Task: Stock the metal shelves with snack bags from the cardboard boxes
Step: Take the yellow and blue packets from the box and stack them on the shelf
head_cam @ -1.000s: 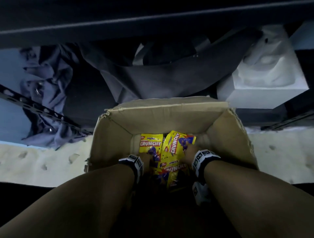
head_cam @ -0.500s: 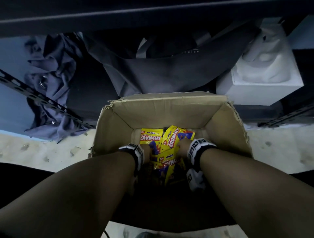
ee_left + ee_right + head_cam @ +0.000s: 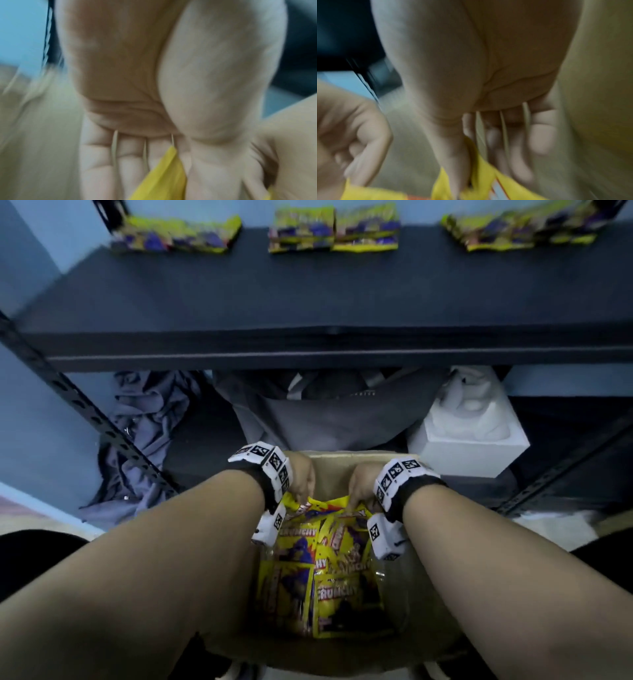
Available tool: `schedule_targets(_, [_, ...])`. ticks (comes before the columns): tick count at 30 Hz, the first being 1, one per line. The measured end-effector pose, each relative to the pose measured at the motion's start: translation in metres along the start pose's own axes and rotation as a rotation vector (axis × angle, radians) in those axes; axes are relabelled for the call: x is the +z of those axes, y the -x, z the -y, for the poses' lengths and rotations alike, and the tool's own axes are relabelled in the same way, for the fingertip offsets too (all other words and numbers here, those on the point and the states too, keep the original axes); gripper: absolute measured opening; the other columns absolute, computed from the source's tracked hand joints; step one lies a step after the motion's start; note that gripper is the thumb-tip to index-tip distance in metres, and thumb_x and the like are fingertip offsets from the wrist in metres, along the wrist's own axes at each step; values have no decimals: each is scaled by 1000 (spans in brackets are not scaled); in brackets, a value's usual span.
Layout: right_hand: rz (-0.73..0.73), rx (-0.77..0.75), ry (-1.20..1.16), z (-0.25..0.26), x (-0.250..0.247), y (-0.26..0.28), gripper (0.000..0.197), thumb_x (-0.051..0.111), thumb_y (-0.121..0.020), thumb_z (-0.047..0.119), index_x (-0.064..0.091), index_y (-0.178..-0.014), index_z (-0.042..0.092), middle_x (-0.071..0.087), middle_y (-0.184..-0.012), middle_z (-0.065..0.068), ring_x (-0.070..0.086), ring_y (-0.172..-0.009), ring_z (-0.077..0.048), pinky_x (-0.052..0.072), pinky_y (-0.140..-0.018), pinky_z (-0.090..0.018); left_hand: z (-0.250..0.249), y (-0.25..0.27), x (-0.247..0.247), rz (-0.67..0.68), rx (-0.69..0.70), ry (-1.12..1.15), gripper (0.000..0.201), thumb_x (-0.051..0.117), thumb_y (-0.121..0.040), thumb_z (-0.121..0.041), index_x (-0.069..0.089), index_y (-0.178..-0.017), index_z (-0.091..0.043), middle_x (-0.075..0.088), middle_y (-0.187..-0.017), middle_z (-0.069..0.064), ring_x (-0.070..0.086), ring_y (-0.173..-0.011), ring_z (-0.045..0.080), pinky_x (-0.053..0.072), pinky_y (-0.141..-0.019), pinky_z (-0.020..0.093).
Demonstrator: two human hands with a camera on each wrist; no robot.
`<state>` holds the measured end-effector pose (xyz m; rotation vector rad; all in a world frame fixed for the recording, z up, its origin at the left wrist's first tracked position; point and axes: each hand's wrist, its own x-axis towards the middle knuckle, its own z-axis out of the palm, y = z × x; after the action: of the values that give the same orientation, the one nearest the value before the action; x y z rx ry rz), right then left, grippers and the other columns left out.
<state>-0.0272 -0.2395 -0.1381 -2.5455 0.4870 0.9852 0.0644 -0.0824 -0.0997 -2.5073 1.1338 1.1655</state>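
The yellow bags (image 3: 329, 570) hang above the box (image 3: 428, 594), pinched at their top edge by the left hand (image 3: 301, 479) and right hand (image 3: 359, 486), before a dark shelf (image 3: 308, 296) with more packs (image 3: 334, 229), blue wall (image 3: 30, 412) behind.

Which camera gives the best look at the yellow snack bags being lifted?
The head view: the snack bags hang whole between both hands, lettering readable. The left wrist and right wrist views catch only blurred yellow edges by the fingers.
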Motion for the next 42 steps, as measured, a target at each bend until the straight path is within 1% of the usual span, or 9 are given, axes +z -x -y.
schedule_targets(2, [-24, -15, 67, 8, -28, 20, 44, 91, -71, 44, 77, -94, 10, 73, -84, -6, 68, -79, -28, 60, -87, -43, -8, 26, -28, -18, 24, 5, 17, 83, -85, -20, 77, -100, -21, 67, -76, -14, 59, -68, 5, 39, -45, 8])
schedule_targets(6, [-154, -49, 211, 26, -82, 74, 42, 86, -70, 52, 80, -92, 17, 78, -85, 2, 74, -83, -23, 63, -82, -38, -22, 78, -75, -144, 56, -44, 14, 84, -83, -25, 79, -96, -24, 70, -76, -14, 61, -68, 3, 45, -57, 22])
schedule_targets(9, [-178, -89, 252, 41, -117, 122, 37, 75, -89, 45, 77, -107, 13, 75, -95, -1, 70, -89, -22, 57, -69, -20, -26, 115, -103, -199, 86, 1, 7, 81, -86, -24, 79, -92, -27, 74, -77, -14, 66, -70, 2, 49, -64, 23])
schedule_targets(12, [-334, -162, 211, 45, -144, 171, 20, 78, -85, 41, 76, -87, 21, 75, -86, 1, 72, -86, -23, 61, -78, -37, -25, 150, -122, -341, 115, 27, 8, 77, -87, -21, 78, -87, -28, 72, -73, -18, 62, -61, -8, 44, -57, 16])
schedule_targets(18, [-612, -336, -59, 32, -176, 222, 19, 75, -92, 36, 70, -80, 22, 68, -78, 5, 61, -70, -12, 47, -64, -31, -16, 199, -146, -671, 197, 143, 11, 72, -89, -22, 76, -88, -32, 71, -80, -18, 66, -72, -4, 46, -61, 17])
schedule_targets(23, [-802, -489, -359, 16, -184, 225, 16, 67, -98, 28, 66, -85, 19, 72, -72, 0, 65, -57, -9, 46, -56, -25, -2, 205, -154, -1016, 250, 429, 13, 69, -90, -16, 73, -89, -28, 72, -87, -13, 67, -74, -4, 48, -63, 18])
schedule_targets(33, [-1118, -614, -845, 19, -192, 201, 13, 60, -104, 20, 62, -92, 15, 67, -74, -8, 61, -56, -15, 52, -50, -31, 25, 176, -165, -1301, 178, 1062, 18, 73, -93, -17, 62, -98, -30, 72, -105, 4, 75, -85, 18, 64, -75, 45])
schedule_targets(36, [-1161, -554, -897, 20, -196, 190, 15, 59, -104, 20, 60, -90, 14, 68, -73, -8, 62, -55, -14, 52, -51, -32, 34, 169, -168, -1352, 101, 1068, 26, 76, -87, -20, 55, -95, -33, 69, -106, 6, 73, -87, 25, 61, -78, 52])
schedule_targets(42, [-1133, -305, -948, 4, -200, 166, 13, 69, -96, 18, 66, -95, 6, 70, -70, -10, 63, -51, -12, 53, -56, -34, 45, 156, -165, -1298, -27, 791, 15, 75, -90, -21, 61, -89, -27, 64, -96, -7, 64, -88, 16, 46, -65, 30])
